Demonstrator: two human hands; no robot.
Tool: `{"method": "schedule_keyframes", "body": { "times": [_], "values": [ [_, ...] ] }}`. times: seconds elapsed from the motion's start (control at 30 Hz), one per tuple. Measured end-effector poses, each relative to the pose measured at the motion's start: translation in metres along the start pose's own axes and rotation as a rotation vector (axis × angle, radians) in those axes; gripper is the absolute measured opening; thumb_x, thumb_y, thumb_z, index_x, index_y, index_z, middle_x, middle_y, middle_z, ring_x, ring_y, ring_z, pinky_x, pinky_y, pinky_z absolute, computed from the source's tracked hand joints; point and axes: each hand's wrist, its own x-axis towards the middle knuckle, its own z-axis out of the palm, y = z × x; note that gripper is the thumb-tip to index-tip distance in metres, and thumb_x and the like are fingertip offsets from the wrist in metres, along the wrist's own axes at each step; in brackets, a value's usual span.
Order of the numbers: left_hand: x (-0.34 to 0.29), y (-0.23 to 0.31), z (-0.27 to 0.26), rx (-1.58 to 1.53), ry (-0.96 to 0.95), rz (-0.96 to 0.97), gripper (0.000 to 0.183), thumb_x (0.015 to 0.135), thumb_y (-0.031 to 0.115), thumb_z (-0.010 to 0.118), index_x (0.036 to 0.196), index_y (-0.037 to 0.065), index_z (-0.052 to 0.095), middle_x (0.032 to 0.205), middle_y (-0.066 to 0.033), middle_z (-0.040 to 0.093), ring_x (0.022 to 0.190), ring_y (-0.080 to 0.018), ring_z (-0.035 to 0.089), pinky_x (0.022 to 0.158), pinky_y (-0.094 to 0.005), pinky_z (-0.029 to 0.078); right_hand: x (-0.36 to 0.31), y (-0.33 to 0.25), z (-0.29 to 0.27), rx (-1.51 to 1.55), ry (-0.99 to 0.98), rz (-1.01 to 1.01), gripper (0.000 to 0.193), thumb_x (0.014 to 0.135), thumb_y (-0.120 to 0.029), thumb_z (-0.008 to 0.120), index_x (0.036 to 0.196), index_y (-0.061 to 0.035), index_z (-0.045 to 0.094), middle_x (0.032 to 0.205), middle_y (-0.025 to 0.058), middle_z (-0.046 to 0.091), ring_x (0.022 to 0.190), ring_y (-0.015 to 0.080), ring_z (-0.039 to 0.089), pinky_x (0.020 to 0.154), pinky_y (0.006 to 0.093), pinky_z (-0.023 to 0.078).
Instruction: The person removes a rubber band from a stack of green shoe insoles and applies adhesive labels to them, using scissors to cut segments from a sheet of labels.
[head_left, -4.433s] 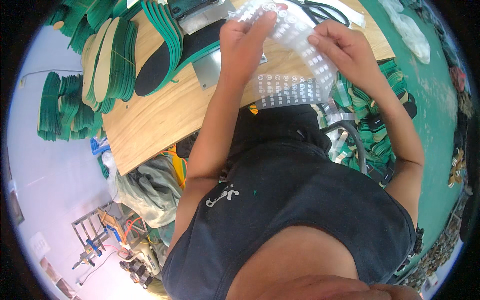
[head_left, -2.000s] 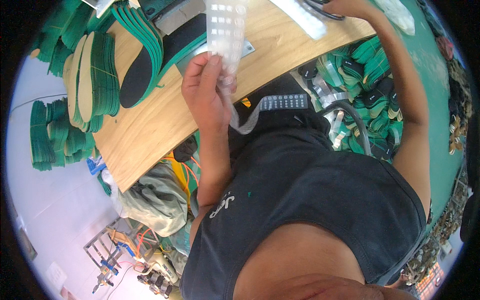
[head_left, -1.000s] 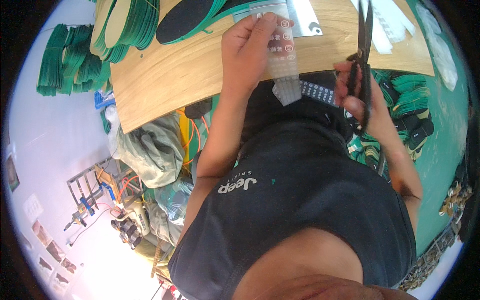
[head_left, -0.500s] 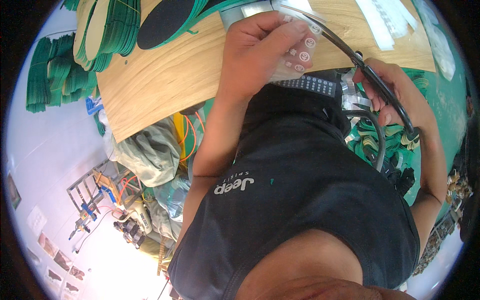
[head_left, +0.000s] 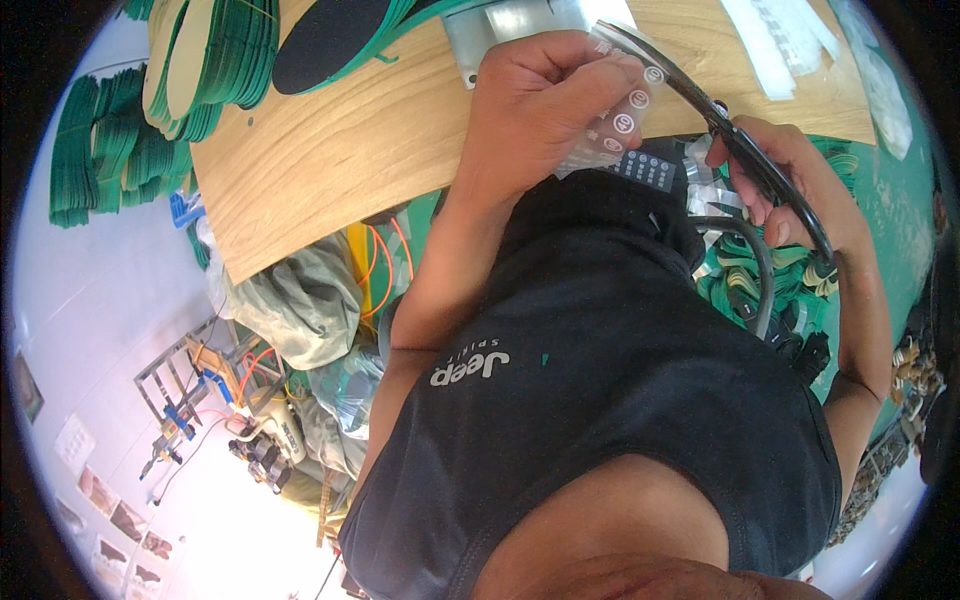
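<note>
My left hand (head_left: 535,115) pinches a clear plastic sheet (head_left: 612,143) with white printed marks, above the table's near edge. A pair of long black-handled scissors (head_left: 748,150) is in my right hand (head_left: 795,175), its fingers wrapped round the handles. The blades point to the upper left and lie along the sheet's right edge, beside my left fingertips. They look nearly closed; whether plastic is between them I cannot tell. A strip of printed sheet (head_left: 650,170) over dark cloth shows just below the clear one.
On the wooden table (head_left: 330,160) stand stacked green-edged insoles (head_left: 232,60) and a black-topped insole (head_left: 330,45). White strips (head_left: 785,45) lie at the far right. Green pieces (head_left: 750,275) heap below on the right, beside a curved metal tube (head_left: 755,265). Grey cloth (head_left: 300,300) hangs lower left.
My left hand and the clear sheet have moved slightly right and down. The scissor blades have come closer together. My right hand has hardly moved.
</note>
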Motion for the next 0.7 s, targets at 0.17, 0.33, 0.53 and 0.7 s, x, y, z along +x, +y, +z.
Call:
{"method": "schedule_keyframes", "body": {
  "times": [0.17,0.33,0.53,0.7],
  "values": [
    [0.000,-0.001,-0.003,0.007,-0.030,0.004,0.017,0.095,0.013,0.067,0.096,-0.003,0.072,0.074,-0.0095,0.069,0.057,-0.0158,0.065,0.053,-0.0281,0.051,-0.004,-0.003,-0.008,-0.117,0.010,0.045,0.078,0.067,-0.065,0.088,0.106,-0.0004,0.067,0.069,-0.0056,0.048,0.063,0.0051,0.047,0.056,0.0226,0.036],
    [0.000,-0.001,-0.002,-0.025,-0.043,-0.003,0.017,0.095,0.012,0.066,0.094,-0.003,0.072,0.073,-0.0095,0.068,0.055,-0.0154,0.063,0.051,-0.0280,0.051,-0.003,0.008,-0.003,-0.114,0.056,-0.090,0.071,0.069,-0.057,0.090,0.106,-0.0006,0.066,0.068,-0.0059,0.047,0.062,0.0051,0.046,0.054,0.0235,0.034],
    [0.001,-0.001,0.003,-0.002,-0.062,0.010,0.015,0.094,0.010,0.067,0.091,-0.004,0.071,0.072,-0.0099,0.067,0.053,-0.0150,0.062,0.048,-0.0276,0.050,-0.009,0.009,0.004,-0.107,0.083,-0.077,0.073,0.068,-0.055,0.092,0.106,0.0015,0.065,0.070,-0.0047,0.046,0.067,0.0057,0.045,0.057,0.0234,0.034],
    [-0.001,-0.003,0.010,0.037,-0.055,0.016,0.013,0.094,0.008,0.066,0.091,-0.004,0.070,0.072,-0.0105,0.067,0.053,-0.0157,0.063,0.048,-0.0279,0.050,-0.017,0.012,0.003,-0.135,0.110,-0.067,0.075,0.063,-0.052,0.095,0.104,0.0032,0.065,0.077,-0.0014,0.054,0.073,0.0075,0.048,0.063,0.0244,0.038]
  ]
}}
